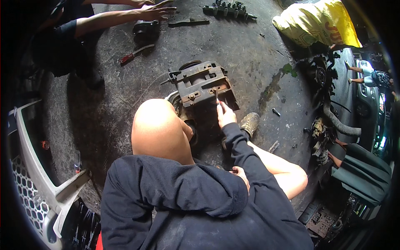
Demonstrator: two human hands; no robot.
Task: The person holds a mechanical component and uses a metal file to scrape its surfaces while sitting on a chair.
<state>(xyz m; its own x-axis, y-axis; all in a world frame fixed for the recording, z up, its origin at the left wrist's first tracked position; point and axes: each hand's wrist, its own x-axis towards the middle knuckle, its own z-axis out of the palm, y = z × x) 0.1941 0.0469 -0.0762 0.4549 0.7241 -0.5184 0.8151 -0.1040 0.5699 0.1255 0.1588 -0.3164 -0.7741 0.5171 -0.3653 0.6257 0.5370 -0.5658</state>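
On the floor before my knees stands a greasy metal mounting bracket (199,86) with rusty slotted plates, bolts and a round pulley (190,64) at its far side. My right hand (226,116) is closed around a slim wrench (217,96). The wrench's far end meets the bolt on the bracket's right slotted plate; its handle is mostly hidden in my fingers. My left arm lies across my lap. Beside my right sleeve rests my left hand (242,176), its fingers curled in and partly hidden, with no object visible in it.
Farther off lie a red-handled tool (127,58), a wire brush (188,22), a dark round part (146,30) and a finned metal part (230,10). A co-worker's hands (156,11) reach in at upper left. A bolt (276,111) lies right; a yellow sack (314,23) stands beyond.
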